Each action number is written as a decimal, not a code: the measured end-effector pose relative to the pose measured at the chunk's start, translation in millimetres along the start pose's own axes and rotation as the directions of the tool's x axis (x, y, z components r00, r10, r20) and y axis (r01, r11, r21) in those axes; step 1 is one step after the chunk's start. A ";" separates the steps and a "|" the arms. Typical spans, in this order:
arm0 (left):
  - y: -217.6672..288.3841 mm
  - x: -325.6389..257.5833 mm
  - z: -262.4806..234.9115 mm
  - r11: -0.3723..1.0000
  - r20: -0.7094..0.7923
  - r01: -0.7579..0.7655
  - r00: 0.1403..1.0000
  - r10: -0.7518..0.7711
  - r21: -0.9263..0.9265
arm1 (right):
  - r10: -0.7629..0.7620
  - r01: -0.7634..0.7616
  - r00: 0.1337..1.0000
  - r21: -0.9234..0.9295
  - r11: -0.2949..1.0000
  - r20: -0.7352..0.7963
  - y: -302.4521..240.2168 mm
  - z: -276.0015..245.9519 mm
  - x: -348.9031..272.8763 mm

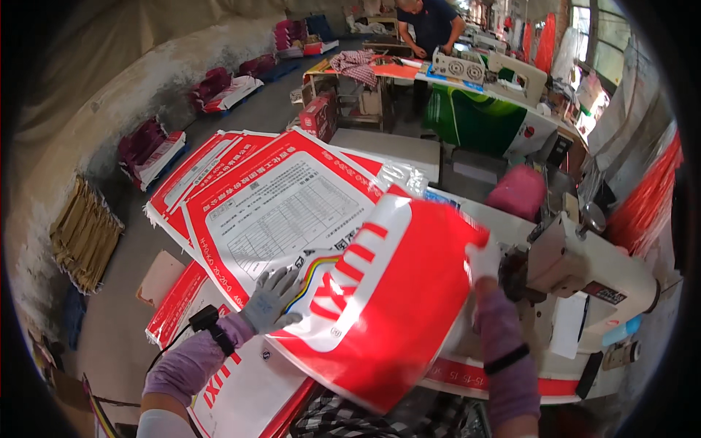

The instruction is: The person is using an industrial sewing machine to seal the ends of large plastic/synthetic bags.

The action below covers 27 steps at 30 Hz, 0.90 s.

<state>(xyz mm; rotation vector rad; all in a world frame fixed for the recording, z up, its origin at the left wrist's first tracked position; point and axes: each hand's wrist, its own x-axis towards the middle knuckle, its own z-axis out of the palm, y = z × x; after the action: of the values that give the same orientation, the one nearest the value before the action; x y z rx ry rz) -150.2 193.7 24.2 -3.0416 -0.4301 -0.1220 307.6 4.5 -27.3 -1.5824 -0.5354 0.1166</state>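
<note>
A red-and-white printed woven sack [420, 281] slants across the middle, its lower corner hanging over the near edge. My right hand [483, 260], in a pale glove, grips the sack's right edge beside the sewing machine [584, 270]. On the sack's left edge rests my left hand [272, 301], gloved in grey-white, with its fingers spread out flat. Beneath and behind lies a pile of similar sacks [292, 201], printed with a table and red borders. The tips of my right fingers are blurred and partly hidden by the sack's edge.
A pink bundle [517, 192] sits behind the machine. Red plastic strands [646, 201] hang at the right. Folded brown sacks [86, 235] and purple bundles [148, 152] line the left wall. Another person [431, 25] works at a far table with a green cloth [475, 120].
</note>
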 end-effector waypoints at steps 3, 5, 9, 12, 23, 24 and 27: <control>-19.9 22.9 32.2 0.981 -0.061 0.182 0.982 -0.177 0.072 | -0.367 0.368 0.928 0.002 0.930 -0.064 -93.3 50.4 63.2; -26.7 55.9 47.9 0.968 -0.128 0.250 0.961 -0.245 0.022 | -0.397 0.406 0.912 0.371 0.835 -0.106 -132.2 61.3 87.3; -46.9 140.5 66.4 0.967 -0.095 0.251 0.965 -0.246 0.041 | -0.056 0.050 0.997 0.112 0.992 0.053 -10.1 -19.1 138.0; -131.6 97.6 60.5 0.901 -0.025 0.428 0.904 -0.428 0.069 | 0.270 -0.353 0.903 0.215 0.911 0.334 -0.6 29.4 -21.8; 40.9 108.6 40.0 0.721 -0.090 0.114 0.967 -0.239 -0.683 | 0.649 -0.845 0.520 0.448 0.293 0.556 5.4 -72.3 -192.0; 68.8 101.7 47.5 0.726 -0.175 -0.006 0.972 -0.158 -0.688 | 0.616 -0.839 0.542 0.333 0.430 0.571 0.4 -70.5 -192.8; 178.7 106.1 26.1 0.704 -0.263 -0.208 0.964 0.030 -0.679 | 0.384 -0.464 0.743 0.008 0.886 0.548 8.9 -89.3 -194.5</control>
<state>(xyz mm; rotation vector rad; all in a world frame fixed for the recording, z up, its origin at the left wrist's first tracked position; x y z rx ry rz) 3.1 53.5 -2.3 -3.7112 -0.1801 -0.8153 173.3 -155.5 -74.8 -1.4975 -0.5639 0.9567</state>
